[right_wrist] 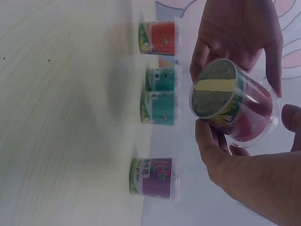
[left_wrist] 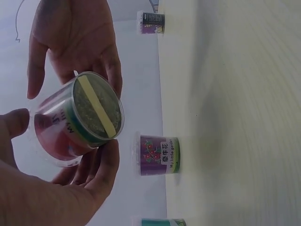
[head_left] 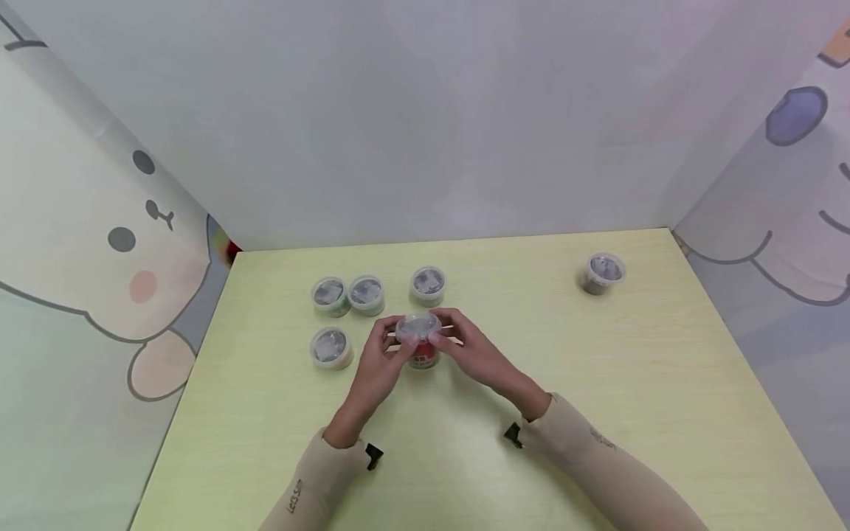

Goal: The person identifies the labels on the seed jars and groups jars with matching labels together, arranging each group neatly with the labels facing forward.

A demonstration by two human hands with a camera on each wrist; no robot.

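Observation:
Both hands hold a small red planting cup point(head_left: 423, 352) with a clear lid between them, above the table. My left hand point(head_left: 381, 361) has its fingers and thumb around the left side; my right hand point(head_left: 474, 354) grips the right side, thumbs at the near edge of the lid. In the left wrist view the underside of the cup point(left_wrist: 99, 108) shows dark grey with a pale yellow strip across it. The right wrist view shows the red body and green lower band of the cup point(right_wrist: 235, 101).
Left of the hands stand two teal-green cups point(right_wrist: 159, 108) side by side and a red cup point(right_wrist: 160, 37). Behind the held cup is a purple cup point(left_wrist: 159, 155), and another lidded cup point(head_left: 603, 273) stands far right. White walls border the pale yellow table point(head_left: 598, 383).

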